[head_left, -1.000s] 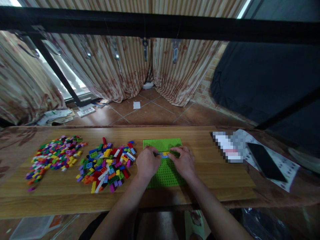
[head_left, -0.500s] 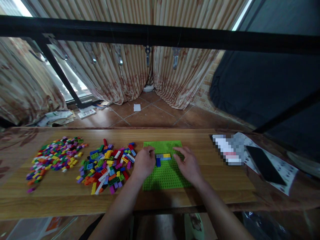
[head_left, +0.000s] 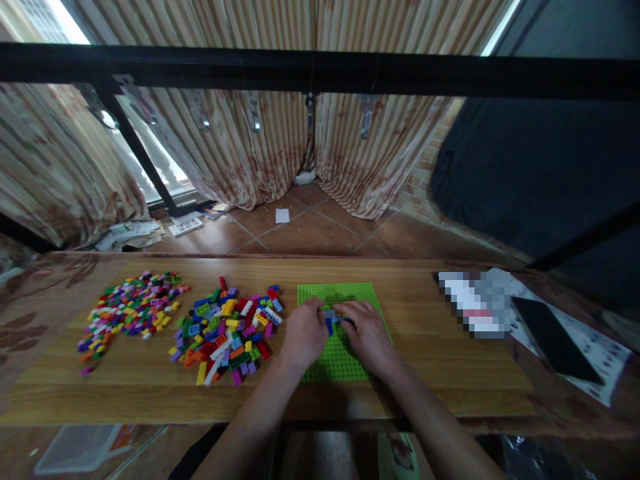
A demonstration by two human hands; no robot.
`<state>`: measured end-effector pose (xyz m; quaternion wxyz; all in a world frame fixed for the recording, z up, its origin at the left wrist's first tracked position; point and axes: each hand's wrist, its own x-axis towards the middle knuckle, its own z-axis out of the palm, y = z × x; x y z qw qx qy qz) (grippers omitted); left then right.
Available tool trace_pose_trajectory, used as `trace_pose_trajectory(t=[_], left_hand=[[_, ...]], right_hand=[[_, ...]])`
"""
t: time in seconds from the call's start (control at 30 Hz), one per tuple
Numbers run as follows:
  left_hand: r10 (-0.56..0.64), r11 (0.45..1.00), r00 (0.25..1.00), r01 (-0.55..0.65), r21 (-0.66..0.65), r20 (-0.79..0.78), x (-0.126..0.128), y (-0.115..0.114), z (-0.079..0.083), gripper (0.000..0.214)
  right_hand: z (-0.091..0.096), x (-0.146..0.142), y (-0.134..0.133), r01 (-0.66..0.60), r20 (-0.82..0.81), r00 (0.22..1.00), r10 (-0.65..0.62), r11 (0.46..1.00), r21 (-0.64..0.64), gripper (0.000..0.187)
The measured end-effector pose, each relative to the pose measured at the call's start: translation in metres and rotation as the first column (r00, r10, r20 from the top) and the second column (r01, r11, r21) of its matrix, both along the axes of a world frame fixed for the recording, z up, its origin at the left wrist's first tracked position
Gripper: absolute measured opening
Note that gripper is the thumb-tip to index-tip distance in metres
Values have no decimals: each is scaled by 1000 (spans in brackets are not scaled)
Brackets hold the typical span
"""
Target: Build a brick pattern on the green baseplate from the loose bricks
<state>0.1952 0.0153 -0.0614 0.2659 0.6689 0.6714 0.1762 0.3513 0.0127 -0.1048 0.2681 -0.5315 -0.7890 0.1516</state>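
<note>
A small joined row of toy building bricks [head_left: 331, 315], grey, yellow and blue, is at the middle of the green studded baseplate [head_left: 337, 367]. My left hand [head_left: 306, 333] is closed at the row's left end, thumb and fingertips against it. On the opposite side my right hand [head_left: 369, 337] has its fingers curled over the right end, covering most of the yellow part. A dark blue brick [head_left: 329, 326] juts toward me from the row's left part. Whether the row sits fully down on the studs cannot be seen.
Left of the baseplate lies a pile of larger mixed bricks [head_left: 233, 333]; farther left is a pile of smaller pieces [head_left: 133, 303]. A dark phone [head_left: 555, 340] rests on a printed sheet [head_left: 613, 380] at the right. A black bar [head_left: 320, 70] crosses beyond the wooden table [head_left: 425, 380].
My right hand has moved in to the left and closed over the bricks' right end. My left hand stays at the left end. The whole view has shifted slightly.
</note>
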Motion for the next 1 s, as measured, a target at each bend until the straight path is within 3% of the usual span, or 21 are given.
trace_pose_trajectory(t=[0.47, 1.0], left_hand=[[43, 996, 999, -44, 83, 9, 2, -9, -5, 29], [21, 987, 996, -35, 155, 90, 5, -16, 8, 38]], right_hand=[[-12, 5, 3, -33, -10, 999, 33, 998, 52, 29], [-7, 0, 0, -34, 8, 999, 33, 995, 94, 28]])
